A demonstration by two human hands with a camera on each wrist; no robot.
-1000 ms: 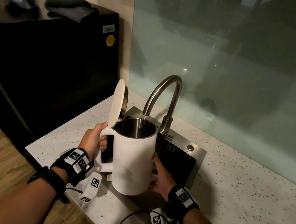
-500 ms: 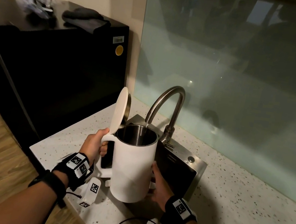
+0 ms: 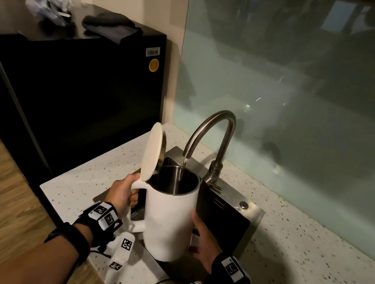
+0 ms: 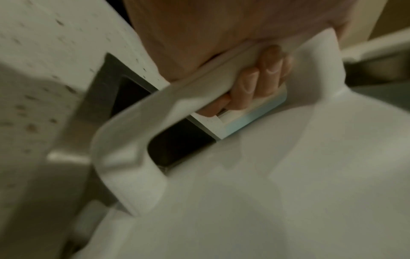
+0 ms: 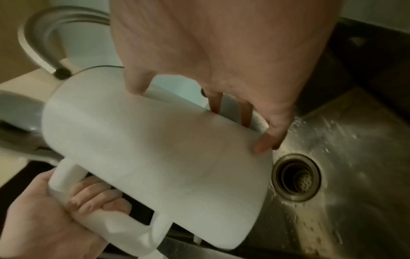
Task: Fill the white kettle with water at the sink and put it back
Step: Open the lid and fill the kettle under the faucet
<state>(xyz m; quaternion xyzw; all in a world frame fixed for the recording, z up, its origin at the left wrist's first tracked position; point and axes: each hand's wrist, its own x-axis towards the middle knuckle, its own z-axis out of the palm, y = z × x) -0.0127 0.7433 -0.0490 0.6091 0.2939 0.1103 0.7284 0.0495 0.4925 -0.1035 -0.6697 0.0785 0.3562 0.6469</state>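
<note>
The left hand (image 3: 121,194) has its fingers (image 4: 248,84) wrapped round the white kettle's (image 3: 168,222) handle. The right hand (image 3: 202,242) braces the kettle's side with fingers spread, holding it under the running tap (image 3: 210,133).

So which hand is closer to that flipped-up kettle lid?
Left. The left hand grips the handle just below the lid; the right hand cups the kettle low on its far side.
</note>
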